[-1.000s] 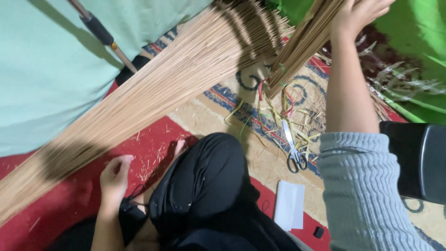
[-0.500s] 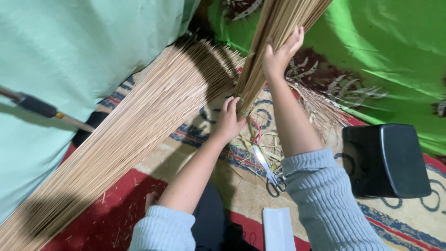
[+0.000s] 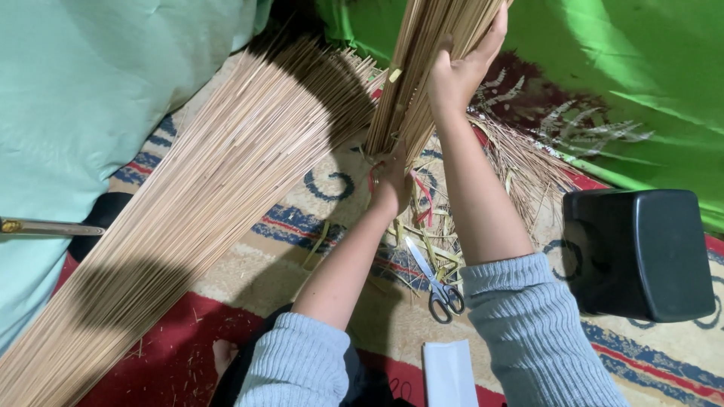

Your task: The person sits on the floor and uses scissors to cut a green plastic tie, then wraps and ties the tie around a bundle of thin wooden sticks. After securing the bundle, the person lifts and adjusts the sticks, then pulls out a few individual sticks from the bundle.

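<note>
A bundle of thin tan sticks stands upright in front of me, its lower end resting on the patterned rug. My right hand grips the bundle high up, fingers wrapped around its side. My left hand holds the bundle's bottom end, close to a red band there. A large fan of the same long sticks lies spread across the rug to the left, apart from both hands.
Scissors lie on the rug among scraps of leaf and stick. A black box-shaped stool stands at the right. A white folded paper lies near my knees. Pale green fabric covers the left, bright green cloth the back.
My left hand has come up from my lap to the bundle's bottom end. My right hand stays gripped on the bundle, which now stands more upright in front of me.
</note>
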